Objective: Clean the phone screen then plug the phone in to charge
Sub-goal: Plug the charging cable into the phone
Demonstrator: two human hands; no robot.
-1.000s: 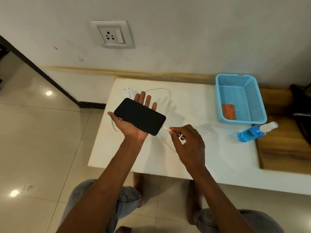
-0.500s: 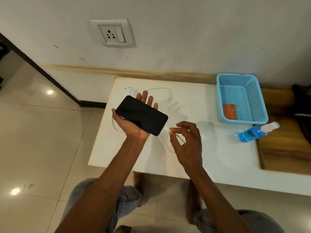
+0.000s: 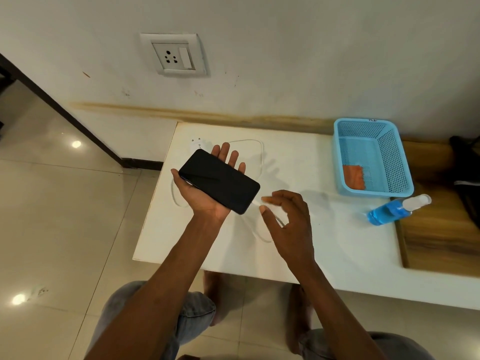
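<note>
Your left hand (image 3: pixel 207 197) lies palm up over the near-left part of the white table (image 3: pixel 324 237), fingers spread flat and not curled, with the phone (image 3: pixel 219 181) resting across the palm, dark glossy screen up. The phone is a slim black slab with rounded corners, lying aslant. At its lower right end the white cable (image 3: pixel 255 202) meets the phone's edge; whether the plug is fully seated you cannot tell from here.

Your right hand (image 3: pixel 288 219) hovers just right of the phone, fingers loosely parted, thumb and forefinger apart and blurred; it grips nothing that you can make out, though the cable passes close under its fingertips. The thin, pale cable loops over the table behind and under both hands, hard to follow against the smooth white top.

Beyond the phone, near the table's far-left corner, lies the white charger adapter (image 3: pixel 196 144), its pins showing. On the wall above the phone sits a white socket plate (image 3: pixel 173 55) with a three-pin outlet and a switch.

Well to the right of the phone stands a light blue perforated plastic basket (image 3: pixel 394 149), rectangular, with an orange cloth (image 3: pixel 353 176) in its near-left corner. Just in front of the basket a clear spray bottle (image 3: pixel 397 209) of blue liquid lies on its side at the table's right edge.
</note>
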